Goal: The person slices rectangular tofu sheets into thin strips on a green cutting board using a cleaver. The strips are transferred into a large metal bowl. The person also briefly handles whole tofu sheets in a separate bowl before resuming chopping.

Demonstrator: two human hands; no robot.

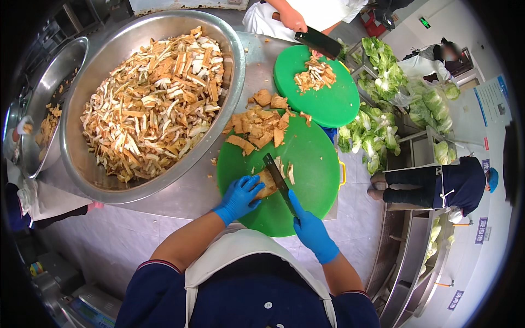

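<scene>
My left hand [239,199], in a blue glove, presses down with curled fingers on a brown slab of fried tofu [266,184] on the near green round cutting board [314,164]. In my right hand [313,232], also blue-gloved, is a dark-bladed cleaver [279,185]; its blade stands at the slab's right edge. A few pale cut strips [290,174] lie to the right of the blade. On the far left part of the board a heap of brown tofu pieces [260,127] spreads over the rim onto the metal table.
A large steel basin [235,82] full of cut strips stands left. Beyond my board, a co-worker's hand [293,21] holds another cleaver [318,42] over a second green board [342,101] with cut pieces. Leafy greens [377,126] are stacked at right; another person [462,186] stands there.
</scene>
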